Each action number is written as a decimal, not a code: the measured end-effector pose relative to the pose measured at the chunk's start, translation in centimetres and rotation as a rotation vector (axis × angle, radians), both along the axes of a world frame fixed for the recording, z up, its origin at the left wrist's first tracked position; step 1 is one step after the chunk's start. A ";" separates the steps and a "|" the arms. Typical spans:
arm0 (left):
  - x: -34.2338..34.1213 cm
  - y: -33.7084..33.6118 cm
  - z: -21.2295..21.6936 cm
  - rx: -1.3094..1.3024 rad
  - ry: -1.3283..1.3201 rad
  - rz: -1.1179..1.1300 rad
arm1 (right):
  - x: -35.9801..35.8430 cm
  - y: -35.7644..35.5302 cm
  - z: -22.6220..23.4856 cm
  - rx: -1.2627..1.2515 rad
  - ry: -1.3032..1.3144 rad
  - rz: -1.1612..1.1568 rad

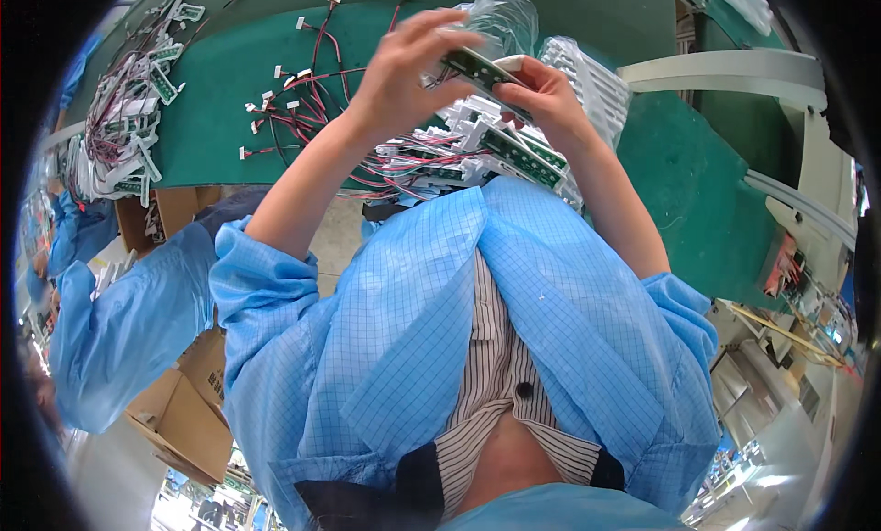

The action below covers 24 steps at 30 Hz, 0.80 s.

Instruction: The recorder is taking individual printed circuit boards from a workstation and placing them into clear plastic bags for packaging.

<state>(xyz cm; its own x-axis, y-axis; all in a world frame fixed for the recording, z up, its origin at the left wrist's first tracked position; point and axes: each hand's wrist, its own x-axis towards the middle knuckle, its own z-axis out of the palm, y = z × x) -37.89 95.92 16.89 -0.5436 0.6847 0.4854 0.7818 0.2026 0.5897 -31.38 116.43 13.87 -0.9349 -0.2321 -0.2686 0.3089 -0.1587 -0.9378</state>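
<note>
Over the near part of the bench I hold a narrow green circuit board (479, 69) at a slant. My right hand (551, 95) pinches its right end between thumb and fingers, where a bit of white (509, 63) shows. At the board's left end is my left hand (404, 67), its fingers spread and the thumb apart from them, slightly blurred. Whether its fingertips touch the board is hard to see. Below both hands lies a pile of green boards in white plastic holders (523, 155), with red and black wires (317, 109) fanning out leftward to white connectors.
A clear plastic bag (505, 22) and a stack of white plastic strips (587, 86) lie beyond my hands. More wired boards (128, 118) heap at the left of the green mat (220, 90). A white curved bar (725, 70) stands at right. A blue-sleeved person (138, 320) and a cardboard box (188, 412) are at left.
</note>
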 end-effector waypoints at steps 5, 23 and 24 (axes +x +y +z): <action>-0.4 -1.7 -2.5 0.155 -0.719 0.247 | 0.2 -1.0 0.3 0.125 0.044 -0.026; 3.1 0.2 -4.1 0.268 -0.854 0.251 | -0.5 -2.3 -0.2 0.595 0.234 0.105; 3.2 0.2 -4.1 0.215 -0.812 0.286 | -0.5 -2.4 -0.3 0.595 0.232 0.106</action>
